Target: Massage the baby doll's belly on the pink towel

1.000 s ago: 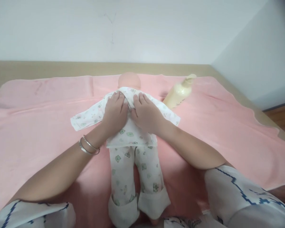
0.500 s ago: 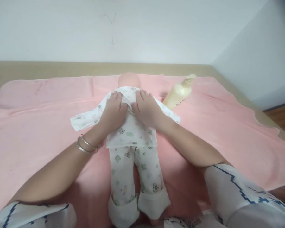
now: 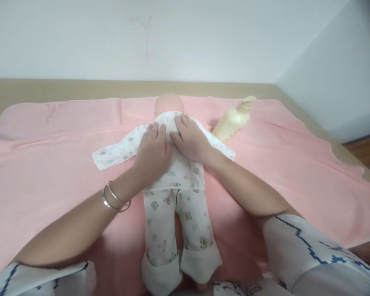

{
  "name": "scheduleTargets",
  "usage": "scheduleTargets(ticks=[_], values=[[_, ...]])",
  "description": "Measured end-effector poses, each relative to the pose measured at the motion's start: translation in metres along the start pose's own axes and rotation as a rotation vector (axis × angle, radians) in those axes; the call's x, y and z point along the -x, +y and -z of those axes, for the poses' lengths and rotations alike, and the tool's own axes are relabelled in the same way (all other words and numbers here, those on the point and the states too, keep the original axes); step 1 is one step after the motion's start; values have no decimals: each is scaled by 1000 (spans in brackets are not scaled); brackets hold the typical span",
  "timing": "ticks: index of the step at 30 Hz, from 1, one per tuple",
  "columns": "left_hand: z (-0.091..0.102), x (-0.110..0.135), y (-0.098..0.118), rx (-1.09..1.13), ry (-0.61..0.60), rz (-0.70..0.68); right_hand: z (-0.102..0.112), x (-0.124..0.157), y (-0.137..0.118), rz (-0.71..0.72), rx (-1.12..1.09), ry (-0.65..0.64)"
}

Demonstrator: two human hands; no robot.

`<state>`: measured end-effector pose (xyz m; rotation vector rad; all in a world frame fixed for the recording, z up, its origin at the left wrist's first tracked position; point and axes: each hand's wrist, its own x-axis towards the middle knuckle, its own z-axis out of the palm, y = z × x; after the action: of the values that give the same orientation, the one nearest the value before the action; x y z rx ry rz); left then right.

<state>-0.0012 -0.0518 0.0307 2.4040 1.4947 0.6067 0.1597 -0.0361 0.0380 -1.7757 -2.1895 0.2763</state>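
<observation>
A baby doll (image 3: pixel 169 102) lies in the middle, its bald head away from me, its face not visible. It wears a white printed top (image 3: pixel 175 174) with the sleeves spread sideways, and matching trousers (image 3: pixel 162 218) with turned-up cuffs. My left hand (image 3: pixel 154 154) rests flat on the left of the doll's upper back, fingers stretched towards the head. On the right of the upper back lies my right hand (image 3: pixel 193 139), also flat, with its thumb pointing inward. Both hands touch the top and hold nothing.
A pale yellow pump bottle (image 3: pixel 232 123) leans or lies tilted to the right of the doll. Under everything spreads a pink cloth (image 3: pixel 49 172) on a beige surface (image 3: pixel 80 88). A white wall (image 3: pixel 203 41) stands behind, with another at the right.
My left hand has slid slightly down and inward on the doll's back. The fabric fold between my hands has flattened. My right hand has barely moved.
</observation>
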Motion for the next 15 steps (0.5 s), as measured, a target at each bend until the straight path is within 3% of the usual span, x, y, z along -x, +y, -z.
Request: scheduleTargets(ticks=[6, 12, 15], values=[[19, 4, 12, 42, -101, -31, 0, 0, 2, 28, 34, -3], [20, -24, -13, 131, -112, 130, 2, 21, -18, 44, 203, 9], [12, -32, -25, 143, -89, 130, 2, 40, -34, 48, 282, 19]])
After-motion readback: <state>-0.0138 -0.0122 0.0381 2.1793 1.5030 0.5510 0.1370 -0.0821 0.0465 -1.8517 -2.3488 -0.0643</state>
